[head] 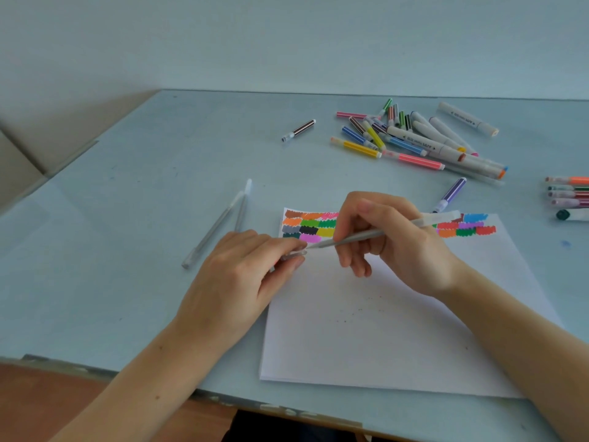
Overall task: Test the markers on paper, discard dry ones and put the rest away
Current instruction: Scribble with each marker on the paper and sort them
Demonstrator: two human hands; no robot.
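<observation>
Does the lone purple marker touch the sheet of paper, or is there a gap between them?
Cannot tell. In the head view the purple marker lies with its cap end right at the paper's far edge, but whether it overlaps the sheet is unclear.

Pale blue table against a plain wall
The table (134,193) met a bare pale wall (287,39); reddish-brown floor (47,387) showed below its worn edge

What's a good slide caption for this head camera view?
Right hand holds a grey pen while left hand pinches its cap above swatch-covered paper.
</observation>
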